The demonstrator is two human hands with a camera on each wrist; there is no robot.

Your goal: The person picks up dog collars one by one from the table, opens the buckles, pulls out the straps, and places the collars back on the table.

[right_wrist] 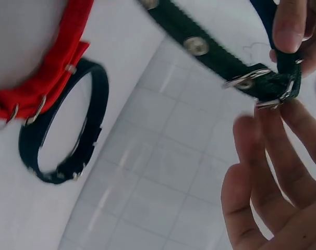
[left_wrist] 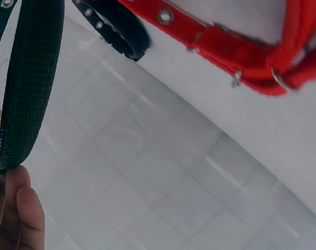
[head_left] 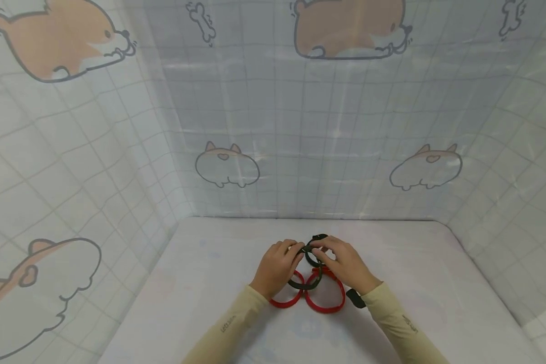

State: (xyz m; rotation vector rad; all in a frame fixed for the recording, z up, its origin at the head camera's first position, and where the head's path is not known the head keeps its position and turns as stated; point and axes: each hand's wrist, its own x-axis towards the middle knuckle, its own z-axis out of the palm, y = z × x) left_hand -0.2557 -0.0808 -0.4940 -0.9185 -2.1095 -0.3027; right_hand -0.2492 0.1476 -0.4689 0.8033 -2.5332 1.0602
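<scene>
Both hands hold a dark green webbing collar with metal eyelets, its loop hanging over two red collars. My left hand grips the strap; the left wrist view has its fingertips at the lower end of the wide padded part. At the metal buckle, fingertips of my right hand press from below, while a thumb pinches the strap above it. The red collars lie side by side on the table. Just beyond the hands is another dark collar, partly hidden by the right hand.
A dark strap piece lies beside the right forearm, partly covered by the sleeve. The white table meets sheets printed with a grid and cartoon dogs at the back and sides.
</scene>
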